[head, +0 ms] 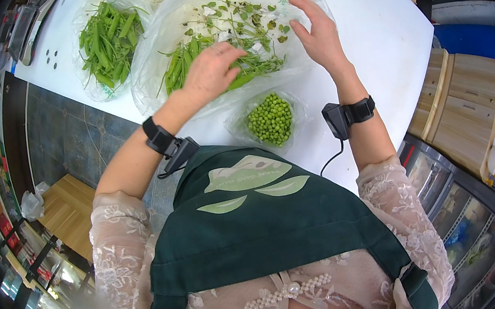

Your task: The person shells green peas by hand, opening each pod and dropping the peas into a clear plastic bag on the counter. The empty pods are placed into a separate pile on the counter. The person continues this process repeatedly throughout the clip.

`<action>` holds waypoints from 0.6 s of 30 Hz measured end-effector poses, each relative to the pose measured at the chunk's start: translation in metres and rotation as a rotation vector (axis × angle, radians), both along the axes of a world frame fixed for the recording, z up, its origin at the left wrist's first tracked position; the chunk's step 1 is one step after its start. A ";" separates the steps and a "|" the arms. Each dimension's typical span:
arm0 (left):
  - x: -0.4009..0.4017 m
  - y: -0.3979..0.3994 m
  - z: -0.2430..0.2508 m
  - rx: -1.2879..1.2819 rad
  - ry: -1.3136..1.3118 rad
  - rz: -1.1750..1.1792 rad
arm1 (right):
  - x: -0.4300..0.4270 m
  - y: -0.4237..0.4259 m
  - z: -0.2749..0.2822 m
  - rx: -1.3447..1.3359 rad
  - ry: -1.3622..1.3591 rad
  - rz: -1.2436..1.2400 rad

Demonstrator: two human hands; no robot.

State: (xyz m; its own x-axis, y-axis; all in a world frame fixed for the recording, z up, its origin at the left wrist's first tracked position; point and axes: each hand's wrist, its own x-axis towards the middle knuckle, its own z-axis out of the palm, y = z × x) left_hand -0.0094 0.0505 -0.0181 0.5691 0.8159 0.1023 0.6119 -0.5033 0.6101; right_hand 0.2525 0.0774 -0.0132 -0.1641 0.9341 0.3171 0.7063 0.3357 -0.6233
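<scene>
My left hand [216,70] is over a large clear plastic bag [149,85] spread open on the table. It hangs above green pea pods [181,62], thumb and fingers apart; its palm side is hidden, and nothing shows between the fingertips. At the bag's right side is my right hand [317,33], fingers spread and holding nothing, near loose leaves and stems [253,18]. Scraps of white paper [257,48] lie among the stems. Shelled green peas [271,120] fill a small clear bag [238,125] close to my apron.
A second plastic bag of pea pods [109,46] stands at the left on the white table [373,44]. Several small dark discs [52,58] lie near a device [36,30] at the table's left edge. Glass-doored refrigerators [468,228] stand to the right, wooden cabinets [461,103] beyond.
</scene>
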 end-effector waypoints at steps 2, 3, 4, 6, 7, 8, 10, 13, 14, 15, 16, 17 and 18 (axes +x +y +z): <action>0.009 -0.015 -0.013 0.092 -0.033 -0.065 | 0.002 -0.004 0.006 0.036 -0.011 -0.040; 0.015 -0.020 -0.017 0.135 0.029 -0.042 | 0.003 -0.004 0.011 0.079 -0.017 -0.076; 0.018 -0.023 -0.019 0.177 0.092 -0.019 | 0.003 -0.004 0.015 0.082 -0.020 -0.076; 0.022 -0.024 -0.023 0.146 0.147 -0.017 | 0.004 -0.005 0.024 0.077 0.028 -0.098; 0.024 -0.024 -0.023 0.111 0.204 -0.015 | 0.005 -0.006 0.027 0.082 0.025 -0.100; 0.023 -0.021 -0.024 0.116 0.200 -0.016 | 0.004 -0.007 0.030 0.075 0.034 -0.085; 0.017 -0.014 -0.026 0.144 0.144 0.047 | 0.003 -0.012 0.032 0.069 0.046 -0.070; -0.004 0.010 -0.027 0.018 0.055 0.293 | 0.001 -0.022 0.027 0.035 0.066 -0.052; -0.018 0.021 -0.030 0.017 0.002 0.380 | -0.001 -0.026 0.025 0.021 0.080 -0.039; -0.033 0.031 -0.034 0.015 -0.053 0.468 | -0.002 -0.030 0.023 0.006 0.092 -0.026; -0.044 0.037 -0.029 -0.050 -0.091 0.533 | -0.005 -0.034 0.021 0.002 0.111 -0.023; -0.052 0.037 -0.026 -0.049 -0.090 0.533 | -0.007 -0.040 0.022 0.002 0.113 -0.023; -0.058 0.034 -0.017 -0.201 -0.214 0.579 | -0.010 -0.045 0.024 -0.077 0.136 -0.025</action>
